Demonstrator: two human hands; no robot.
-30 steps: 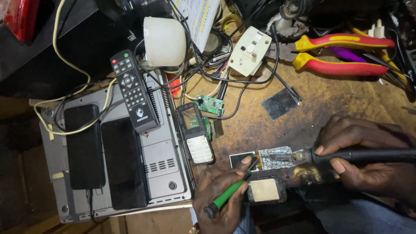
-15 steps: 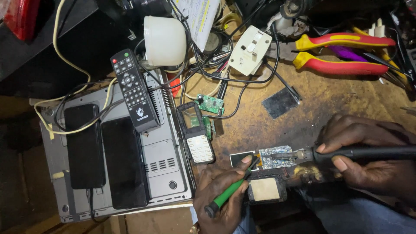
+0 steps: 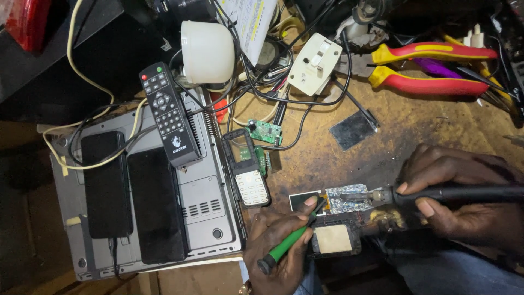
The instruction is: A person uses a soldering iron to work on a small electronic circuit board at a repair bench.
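Small circuit board (image 3: 347, 198) with silvery shielding, flat on the scorched wooden bench (image 3: 436, 117) near the front edge, between both hands. Long axis roughly left-right. Dark square chip or screen piece (image 3: 300, 200) touching its left end; phone body with pale square pad (image 3: 334, 239) just below.

Right hand (image 3: 464, 205) closed around black soldering iron (image 3: 436, 192), shaft lying horizontal, tip pointing left and resting at the board's right end. Board lies directly left of this grip, in line with the iron. Brownish burnt blob just below the tip; cannot tell what.

Left hand (image 3: 281, 246) closed pencil-style on green-handled tool (image 3: 286, 246), handle slanting down-left, thin tip up-right toward the board's left edge. Board lies up-right of this grip. Fingertip pressing near the dark square. Both hands about equally near; iron tip touching or nearly so, exact contact too small to tell.

Further out: keypad phone shell (image 3: 246, 175) upright left of the board, small green board (image 3: 266, 132) above it. Dark glass shard (image 3: 353, 130) further up. Grey flat device (image 3: 202, 196) at left carrying two black phones (image 3: 131, 196) and black remote (image 3: 168, 120). White round cap (image 3: 207, 52), cream wall switch (image 3: 315, 63), tangled black and yellow cables (image 3: 256, 93) at the back. Red-and-yellow pliers (image 3: 431, 68) top right.
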